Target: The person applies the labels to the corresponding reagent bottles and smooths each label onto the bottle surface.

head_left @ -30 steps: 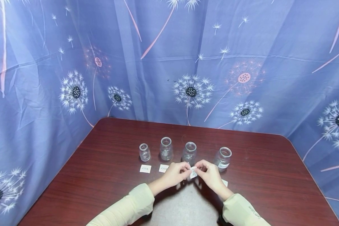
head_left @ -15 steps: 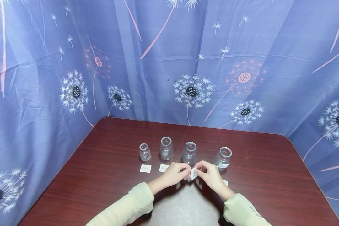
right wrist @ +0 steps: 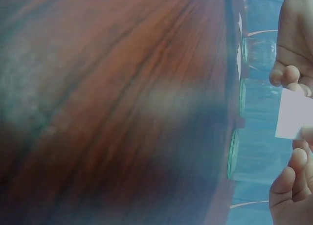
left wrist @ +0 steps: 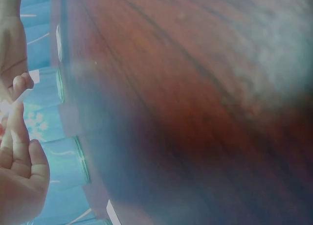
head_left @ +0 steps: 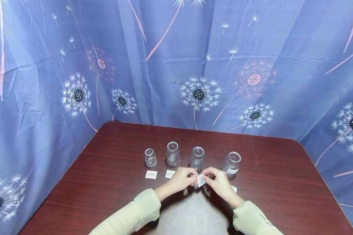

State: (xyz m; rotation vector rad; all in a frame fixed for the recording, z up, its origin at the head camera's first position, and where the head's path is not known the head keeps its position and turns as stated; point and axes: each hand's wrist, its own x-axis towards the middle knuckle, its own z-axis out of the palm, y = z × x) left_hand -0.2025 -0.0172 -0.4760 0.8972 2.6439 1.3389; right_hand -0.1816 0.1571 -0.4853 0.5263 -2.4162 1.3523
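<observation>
Above the table, just in front of the third jar from the left, a small white label [head_left: 201,180] with writing is held between both hands. My left hand [head_left: 180,179] pinches its left edge. From the other side, the thumb and fingers of my right hand [head_left: 220,184] pinch its upper right part. The right wrist view shows the label [right wrist: 291,115] as a pale square between the two hands. Behind the hands stands the glass jar [head_left: 197,158], its lower part partly hidden. To the right, another glass jar [head_left: 233,160] bears a white label [head_left: 232,171] on its front.
A small glass jar [head_left: 150,158] and a taller one [head_left: 173,154] stand on the left of the dark red table [head_left: 106,182]. Before them lie white labels [head_left: 151,175], one partly covered by my left hand. Another label [head_left: 234,189] shows beside my right wrist. Blue curtains [head_left: 164,81] surround the table.
The label between my hands has turned and tilted a little. Both hands stay in nearly the same place, and the jars have not moved.
</observation>
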